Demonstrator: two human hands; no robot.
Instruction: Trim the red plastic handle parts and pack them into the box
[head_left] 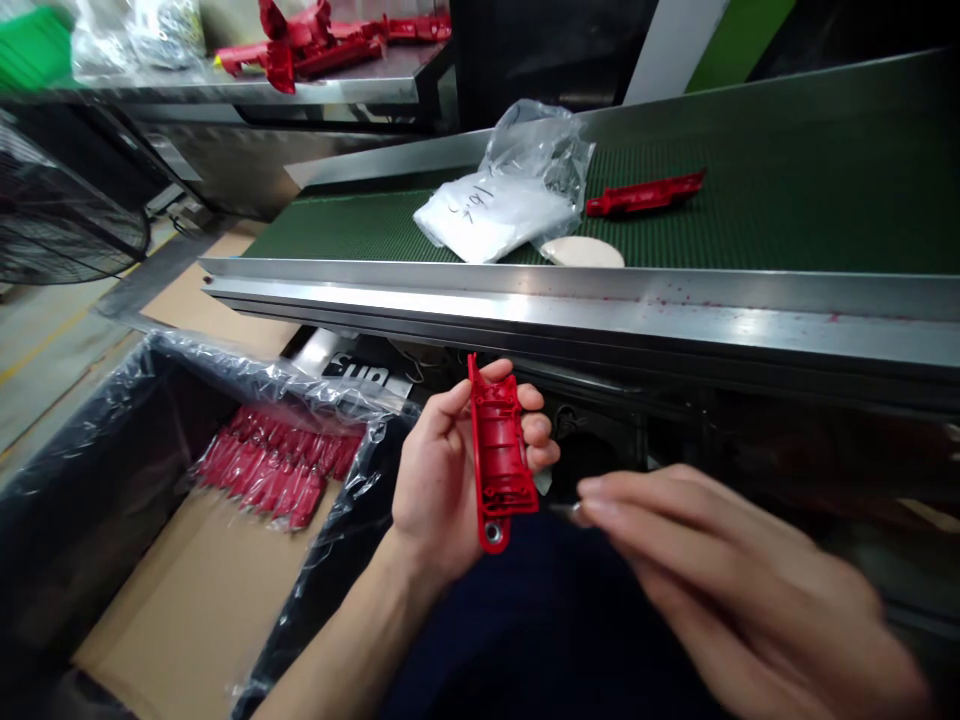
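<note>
Left hand (442,480) curls round the shell (501,440) in its palm, while near it my right hand (727,560) pinches perhaps a blade (567,512), too blurred to tell; the shell should be light, stiff, slick, best held by its long edges.

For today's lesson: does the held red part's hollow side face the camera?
Facing it: the red part in the left hand shows its ribbed inside.

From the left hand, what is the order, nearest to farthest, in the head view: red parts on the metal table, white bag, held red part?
1. Held red part: in the left hand itself.
2. White bag: ahead, on the green belt.
3. Red parts on the metal table: farther back, upper left.
</note>
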